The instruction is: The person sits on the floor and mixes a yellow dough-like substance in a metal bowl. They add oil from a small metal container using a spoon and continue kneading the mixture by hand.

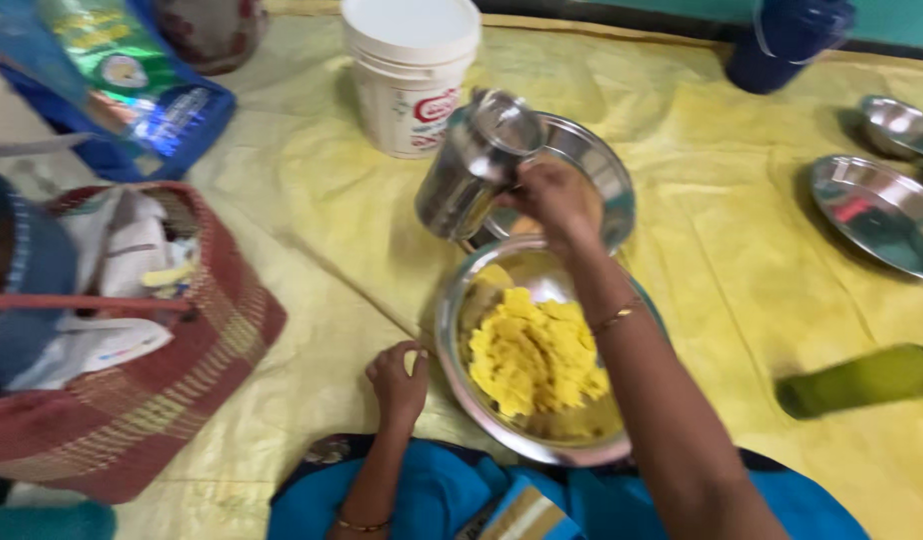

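Here, right hand (554, 197) grips a steel jug (474, 165), fingers wrapped on its far side, jug tilted over the bowl (460, 300). Jug hangs above the bowl's far rim, just in front of a steel plate (610, 172). Bowl sits on the yellow mat (702, 230), close to the person's lap, and holds a lump of yellow dough (534, 352). Left hand (398, 377) rests at the bowl's near-left rim, fingers curled in loosely, thumb up by the rim; cannot tell if it actually grips the rim. Both wrists wear thin bangles.

Around: white bucket (410, 70) behind the jug, lid on. Red woven basket (152, 380) at left, stuffed with cloth and bags. Blue packet (122, 85) top left. Two more steel dishes (882, 205) at right edge. Green bottle (862, 380) lying on the mat at right, blurred. Dark blue container (787, 40) top right.
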